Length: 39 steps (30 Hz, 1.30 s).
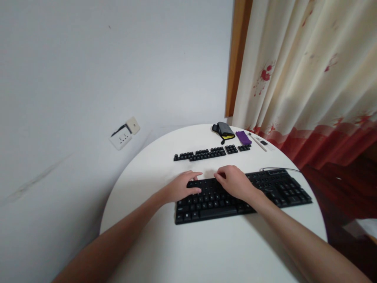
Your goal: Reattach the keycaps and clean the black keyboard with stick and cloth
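A black keyboard (218, 212) lies on the round white table, its upper rows showing bare key sockets while the lower rows carry keycaps. My left hand (182, 187) rests on the keyboard's upper left corner, with thumb and index finger apart and nothing seen between them. Over the keyboard's top edge, my right hand (234, 182) has its fingers curled together in a pinch; whatever they hold, if anything, is hidden. Behind both hands, loose black keycaps (207, 155) are laid out in rows and small blocks.
Toward the back of the table (141, 173) are a grey and yellow cloth (226, 130), a purple cloth (243, 137) and a slim white brush (258, 142). The keyboard's cable (282, 169) curves behind it. A wall with a socket (120, 138) stands left, a curtain (294, 78) right.
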Motion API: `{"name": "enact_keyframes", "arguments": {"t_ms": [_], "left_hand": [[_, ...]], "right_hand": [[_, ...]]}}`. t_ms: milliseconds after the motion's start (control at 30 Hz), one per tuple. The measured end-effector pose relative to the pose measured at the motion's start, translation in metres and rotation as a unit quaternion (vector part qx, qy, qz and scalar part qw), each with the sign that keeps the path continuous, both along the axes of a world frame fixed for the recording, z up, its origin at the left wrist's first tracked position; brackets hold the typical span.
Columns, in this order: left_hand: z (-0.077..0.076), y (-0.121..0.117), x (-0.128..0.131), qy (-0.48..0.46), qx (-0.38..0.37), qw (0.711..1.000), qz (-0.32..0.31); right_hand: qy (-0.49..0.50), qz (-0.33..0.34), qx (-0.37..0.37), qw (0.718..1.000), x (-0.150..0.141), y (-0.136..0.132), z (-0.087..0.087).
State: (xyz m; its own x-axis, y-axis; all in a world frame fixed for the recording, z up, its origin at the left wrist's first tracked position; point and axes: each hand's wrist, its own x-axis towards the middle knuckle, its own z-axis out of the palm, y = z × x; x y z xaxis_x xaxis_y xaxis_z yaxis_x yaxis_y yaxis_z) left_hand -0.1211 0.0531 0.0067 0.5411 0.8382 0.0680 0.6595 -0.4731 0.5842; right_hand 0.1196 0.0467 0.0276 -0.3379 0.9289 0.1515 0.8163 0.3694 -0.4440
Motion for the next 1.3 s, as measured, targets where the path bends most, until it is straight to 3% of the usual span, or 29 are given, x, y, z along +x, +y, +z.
{"name": "enact_keyframes", "arguments": {"t_ms": [100, 200, 333, 467, 867, 1300], "left_hand": [[-0.007, 0.009, -0.004, -0.035, 0.013, 0.998, 0.051], [-0.016, 0.024, -0.01, -0.038, 0.096, 0.988, 0.116], [-0.024, 0.046, -0.017, 0.011, 0.207, 0.971, 0.117], [-0.025, 0.062, -0.014, 0.063, 0.269, 0.954, 0.115], [-0.026, 0.069, -0.014, 0.103, 0.246, 0.96, 0.084], [-0.018, 0.053, -0.027, 0.092, 0.236, 0.967, 0.039]], "right_hand": [[0.002, 0.002, 0.002, 1.0, 0.0, -0.001, 0.001], [0.004, 0.003, 0.004, 1.0, 0.001, -0.002, 0.002], [0.004, 0.004, 0.002, 1.0, 0.001, -0.002, 0.004], [0.005, 0.005, -0.001, 1.0, 0.001, -0.002, 0.005], [0.004, 0.007, -0.014, 1.0, 0.002, -0.002, 0.005], [0.005, 0.007, -0.011, 1.0, 0.003, 0.0, 0.003]]}}
